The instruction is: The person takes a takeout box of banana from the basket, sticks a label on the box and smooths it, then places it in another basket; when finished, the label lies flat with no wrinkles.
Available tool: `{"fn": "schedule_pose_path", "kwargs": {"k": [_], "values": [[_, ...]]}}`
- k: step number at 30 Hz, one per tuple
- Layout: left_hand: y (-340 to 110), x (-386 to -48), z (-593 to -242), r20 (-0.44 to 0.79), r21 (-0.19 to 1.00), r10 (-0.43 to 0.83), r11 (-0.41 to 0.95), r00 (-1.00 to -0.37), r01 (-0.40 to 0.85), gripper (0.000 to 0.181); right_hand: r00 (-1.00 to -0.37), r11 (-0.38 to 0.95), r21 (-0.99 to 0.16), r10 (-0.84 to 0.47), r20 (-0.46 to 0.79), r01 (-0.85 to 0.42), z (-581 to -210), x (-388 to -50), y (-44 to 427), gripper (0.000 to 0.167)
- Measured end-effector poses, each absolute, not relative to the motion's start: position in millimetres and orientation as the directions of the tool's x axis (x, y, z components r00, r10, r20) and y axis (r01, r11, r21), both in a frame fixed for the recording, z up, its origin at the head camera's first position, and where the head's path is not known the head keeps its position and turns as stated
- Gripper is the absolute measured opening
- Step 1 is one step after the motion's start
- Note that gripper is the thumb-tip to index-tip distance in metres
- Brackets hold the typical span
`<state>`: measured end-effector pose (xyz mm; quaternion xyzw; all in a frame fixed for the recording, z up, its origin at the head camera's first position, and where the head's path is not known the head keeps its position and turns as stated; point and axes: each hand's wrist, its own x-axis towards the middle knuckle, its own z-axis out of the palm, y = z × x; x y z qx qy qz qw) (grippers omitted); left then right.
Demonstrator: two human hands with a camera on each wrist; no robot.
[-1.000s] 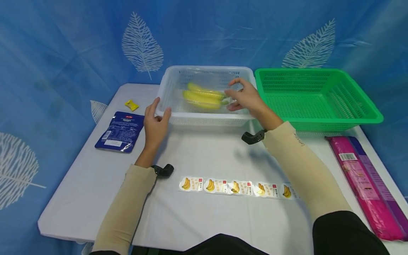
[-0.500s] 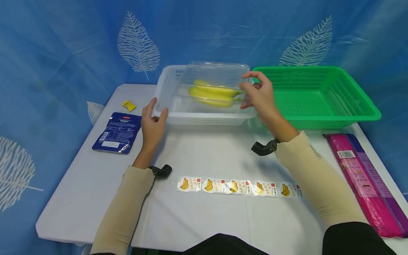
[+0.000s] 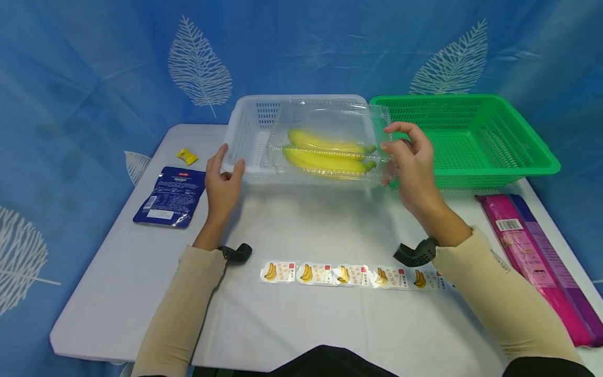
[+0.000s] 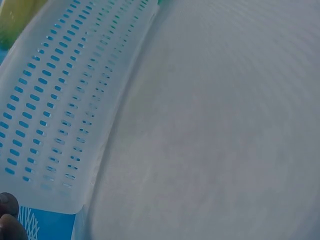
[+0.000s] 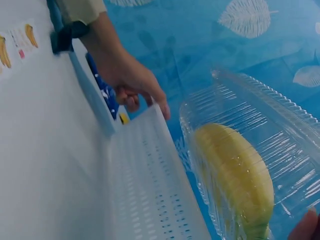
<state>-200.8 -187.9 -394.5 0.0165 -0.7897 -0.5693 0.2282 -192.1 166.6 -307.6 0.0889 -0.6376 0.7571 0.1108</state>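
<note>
Several yellow bananas lie inside a clear plastic clamshell box. My right hand grips the box by its right end, and the box is raised over the white basket. In the right wrist view the box is tilted above the basket's rim, with a banana showing through its wall. My left hand holds the basket's front left corner between thumb and fingers. Only fingertips of that hand show in the left wrist view, beside the basket wall.
A green basket stands against the white one on the right. A strip of banana stickers lies on the front of the white table. Left are a blue pouch and a yellow wrapped sweet; right, a pink-purple package.
My right hand has lifted the box of bananas out of the white basket and drawn it right and toward me. My left hand still holds the basket corner.
</note>
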Motion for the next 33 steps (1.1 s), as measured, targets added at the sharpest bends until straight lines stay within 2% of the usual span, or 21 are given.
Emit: {"fn": "schedule_pose_path", "kwargs": {"k": [7,19,33], "values": [[-192.3,-205.1,-403.3,0.341,0.907,-0.292,0.353,-0.893,0.231,0.058,-0.94,-0.212,-0.916,0.077,0.333,-0.342,-313.9,-168.7,168.9,0.025],[-193.5,-206.1,-404.6,0.351,0.902,-0.282,0.358,-0.893,0.241,0.058,-0.935,-0.307,-0.885,0.051,0.351,-0.349,-332.7,-129.9,174.8,0.027],[-193.0,-205.9,-404.6,0.342,0.907,-0.287,0.35,-0.895,0.235,0.058,-0.943,-0.294,-0.898,0.051,0.328,-0.328,-370.7,-97.3,186.4,0.037]]}}
